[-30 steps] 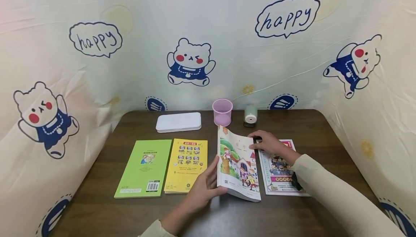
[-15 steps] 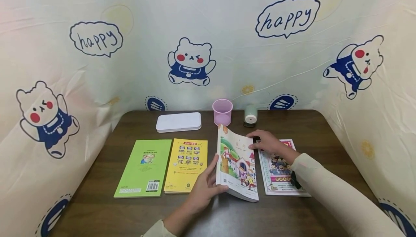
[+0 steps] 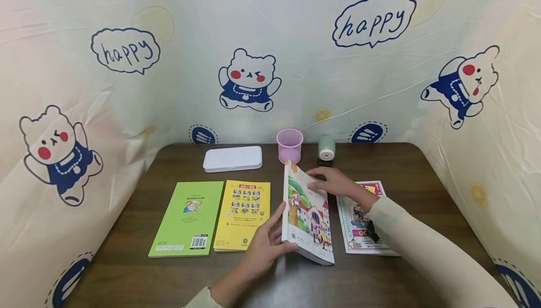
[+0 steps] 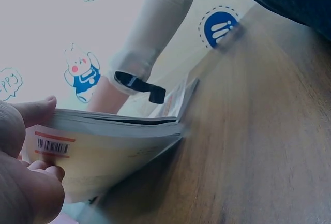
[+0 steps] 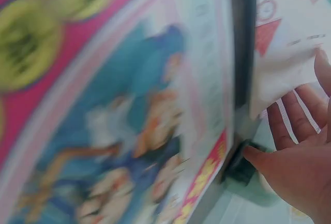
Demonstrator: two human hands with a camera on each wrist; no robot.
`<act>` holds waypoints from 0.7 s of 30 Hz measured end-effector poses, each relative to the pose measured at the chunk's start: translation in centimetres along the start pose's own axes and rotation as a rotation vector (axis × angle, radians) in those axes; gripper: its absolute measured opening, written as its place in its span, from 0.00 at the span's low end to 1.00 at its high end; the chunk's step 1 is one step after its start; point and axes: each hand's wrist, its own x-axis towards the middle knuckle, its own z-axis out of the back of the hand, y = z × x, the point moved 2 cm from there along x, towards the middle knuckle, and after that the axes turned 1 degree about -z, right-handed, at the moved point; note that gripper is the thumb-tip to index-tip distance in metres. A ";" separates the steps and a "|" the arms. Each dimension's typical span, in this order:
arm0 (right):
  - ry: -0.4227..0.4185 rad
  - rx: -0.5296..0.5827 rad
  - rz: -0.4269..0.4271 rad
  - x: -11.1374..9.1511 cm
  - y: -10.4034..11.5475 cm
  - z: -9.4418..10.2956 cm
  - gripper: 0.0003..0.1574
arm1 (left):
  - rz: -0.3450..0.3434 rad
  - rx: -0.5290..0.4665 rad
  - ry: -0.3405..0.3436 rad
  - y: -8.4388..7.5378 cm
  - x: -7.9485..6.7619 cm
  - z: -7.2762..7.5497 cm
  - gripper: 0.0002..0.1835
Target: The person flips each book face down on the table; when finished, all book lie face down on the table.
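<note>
A thick white paperback book [image 3: 306, 219] with a colourful castle-and-children cover stands tilted up off the table, its spine to the left. My left hand [image 3: 267, 242] grips it by the spine, thumb on the front. The left wrist view shows the book's page edges, slightly parted, and the barcode on its back cover [image 4: 93, 157] beside my left hand [image 4: 33, 167]. At the upper right corner, my right hand [image 3: 331, 181] holds the book between thumb and fingers, the thumb over the cover. In the right wrist view that hand [image 5: 305, 157] is at the book's edge.
A green book [image 3: 190, 223] and a yellow book [image 3: 243, 214] lie at left. A pink-and-white book [image 3: 352, 233] lies at right, partly under my right arm. Behind stand a white flat case [image 3: 232, 158], a pink cup [image 3: 289, 146] and a green pencil sharpener [image 3: 326, 148].
My right hand has shifted left over the book's upper corner. The book has turned more upright, so its cover looks narrower. The left hand stays on the spine.
</note>
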 end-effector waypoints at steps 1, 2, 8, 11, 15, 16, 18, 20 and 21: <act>-0.002 0.003 0.014 0.2 0.3 -0.1 0.37 | 0.001 0.004 -0.002 0.0 0.0 0.0 0.56; -0.004 0.010 0.022 0.4 0.5 -0.1 0.38 | 0.004 0.010 -0.004 -0.1 -0.1 0.0 0.55; -0.009 0.058 0.035 1.1 1.8 -0.3 0.39 | -0.024 0.023 -0.004 -0.3 -0.1 0.1 0.55; -0.012 0.067 0.029 1.3 2.4 -0.3 0.40 | -0.055 0.036 0.000 -0.5 -0.2 0.1 0.55; -0.018 0.083 0.025 1.3 3.2 -0.2 0.39 | -0.080 0.063 -0.006 -0.8 -0.2 0.0 0.54; -0.020 0.091 0.027 1.4 3.5 -0.1 0.39 | -0.083 0.069 -0.007 -0.9 -0.3 0.0 0.54; -0.023 0.112 0.032 1.5 4.0 0.0 0.38 | -0.085 0.080 -0.011 -1.1 -0.3 -0.1 0.53; -0.027 0.132 0.057 1.5 4.6 0.2 0.37 | -0.086 0.092 -0.014 -1.3 -0.3 -0.1 0.53; -0.028 0.143 0.077 1.6 4.9 0.3 0.36 | -0.090 0.098 -0.014 -1.4 -0.4 -0.2 0.52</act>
